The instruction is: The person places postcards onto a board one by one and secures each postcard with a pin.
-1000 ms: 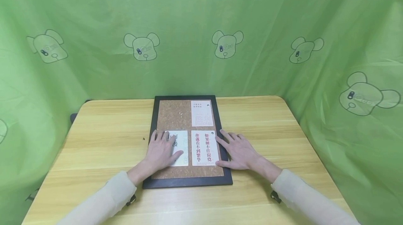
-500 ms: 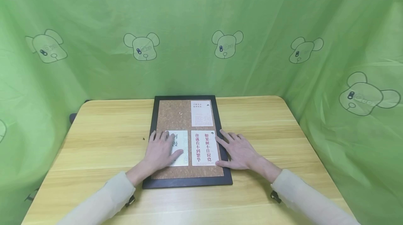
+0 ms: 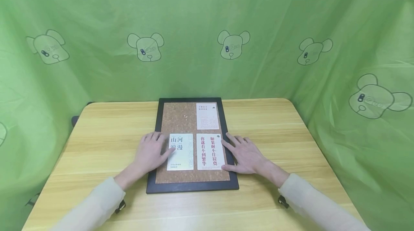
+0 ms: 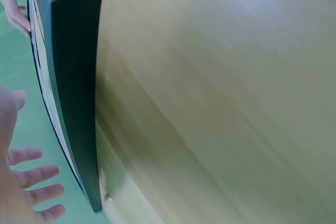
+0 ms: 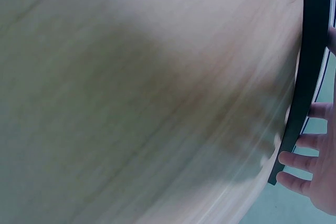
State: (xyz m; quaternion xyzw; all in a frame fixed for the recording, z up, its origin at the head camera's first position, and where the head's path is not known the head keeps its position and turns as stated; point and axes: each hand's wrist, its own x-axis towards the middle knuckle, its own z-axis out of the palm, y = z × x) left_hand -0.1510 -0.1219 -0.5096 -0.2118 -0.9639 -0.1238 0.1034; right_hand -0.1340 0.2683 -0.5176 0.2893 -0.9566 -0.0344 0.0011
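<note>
A corkboard in a black frame lies flat on the table. Three printed cards are on it: one with red characters at lower right, one with dark characters at lower left, and a pale card at upper right. My left hand hovers over the frame's left side with relaxed fingers, its thumb overlapping the lower left card. In the left wrist view its fingers are spread above the frame. My right hand rests on the frame's right side, fingertips and thumb at the red-lettered card's edge.
The light wooden table extends on both sides of the board. A green curtain printed with bear heads hangs behind and around it. The frame's far edge lies close to the curtain.
My left hand has come off the lower left card and moved left to the frame's side, uncovering the card's characters. The right hand has stayed in place.
</note>
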